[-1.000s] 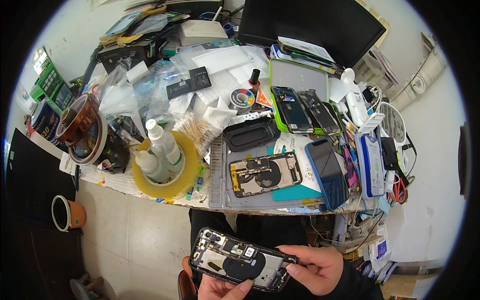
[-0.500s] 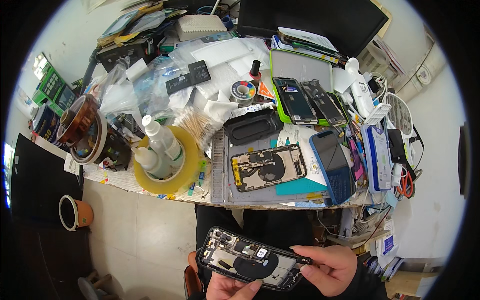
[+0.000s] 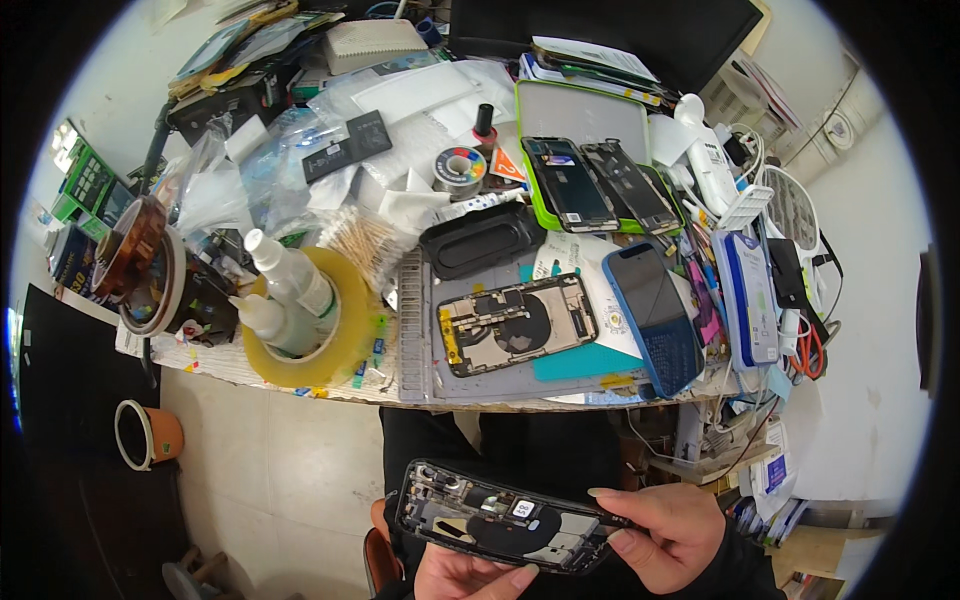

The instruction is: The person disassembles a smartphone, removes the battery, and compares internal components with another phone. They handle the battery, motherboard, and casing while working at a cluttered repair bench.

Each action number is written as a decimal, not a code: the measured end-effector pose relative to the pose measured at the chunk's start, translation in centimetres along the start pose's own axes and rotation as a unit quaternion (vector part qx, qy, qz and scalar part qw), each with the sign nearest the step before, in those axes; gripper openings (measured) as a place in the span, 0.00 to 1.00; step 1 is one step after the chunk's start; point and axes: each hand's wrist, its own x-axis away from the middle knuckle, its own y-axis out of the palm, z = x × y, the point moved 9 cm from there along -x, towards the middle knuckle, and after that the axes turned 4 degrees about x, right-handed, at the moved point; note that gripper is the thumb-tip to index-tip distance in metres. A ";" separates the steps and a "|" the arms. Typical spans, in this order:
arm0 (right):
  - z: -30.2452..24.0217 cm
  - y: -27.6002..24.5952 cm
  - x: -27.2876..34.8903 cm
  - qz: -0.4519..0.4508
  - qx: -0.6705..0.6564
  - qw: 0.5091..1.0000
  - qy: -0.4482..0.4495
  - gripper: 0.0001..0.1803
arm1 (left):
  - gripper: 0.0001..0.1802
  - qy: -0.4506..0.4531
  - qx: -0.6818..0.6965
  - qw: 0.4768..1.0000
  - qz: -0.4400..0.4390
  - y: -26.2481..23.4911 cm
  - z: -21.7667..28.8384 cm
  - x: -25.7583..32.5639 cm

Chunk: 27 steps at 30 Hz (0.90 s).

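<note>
An opened phone housing (image 3: pixel 485 528), black-framed with bare inner parts, is held over my lap below the bench edge. My left hand (image 3: pixel 465 577) grips its lower edge from beneath, the thumb along the near rim. At its right end, my right hand (image 3: pixel 665 535) pinches the corner between thumb and forefinger. Whether those fingertips also hold a small part cannot be made out. On the bench in front lies a second opened phone housing (image 3: pixel 517 325) on a grey work mat (image 3: pixel 480 388), with a blue phone (image 3: pixel 655 320) to its right.
Left on the bench, a yellow tape roll (image 3: pixel 255 355) surrounds two white bottles (image 3: pixel 290 272). Cotton swabs (image 3: pixel 358 243), a black tray (image 3: pixel 480 240) and a solder spool (image 3: pixel 459 167) lie behind the mat. Two phone screens (image 3: pixel 568 185) rest in a green-edged case (image 3: pixel 525 130). A bin (image 3: pixel 150 435) stands on the floor.
The bench has shifted slightly left and up in view. The held housing has tilted a little, its face now seen more slantwise. Both hands keep their grip.
</note>
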 end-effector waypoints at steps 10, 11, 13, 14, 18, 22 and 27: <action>-0.6 0.1 0.4 -0.024 0.037 0.999 -0.021 0.21 | 0.34 -0.010 0.013 1.000 0.011 0.2 0.1 -0.1; -0.6 0.0 0.5 -0.027 0.036 0.999 -0.020 0.21 | 0.34 -0.014 0.003 1.000 0.004 0.2 0.0 0.0; -0.6 0.0 0.4 -0.031 0.035 0.999 -0.023 0.22 | 0.35 -0.022 -0.017 1.000 -0.009 0.0 -0.1 0.0; -0.7 0.0 0.4 -0.034 0.035 0.998 -0.026 0.22 | 0.35 -0.020 -0.012 1.000 -0.004 0.0 -0.1 0.1; -0.4 -0.1 0.6 -0.008 0.027 0.999 -0.036 0.22 | 0.35 -0.016 0.008 1.000 -0.007 0.2 -0.2 0.1; 0.3 -0.1 0.6 -0.003 -0.011 1.000 -0.009 0.22 | 0.36 -0.009 0.006 1.000 -0.012 0.5 -0.1 0.2; 1.1 -0.1 0.8 -0.016 -0.028 0.999 0.036 0.22 | 0.35 -0.013 -0.005 0.999 -0.043 0.2 -0.3 0.2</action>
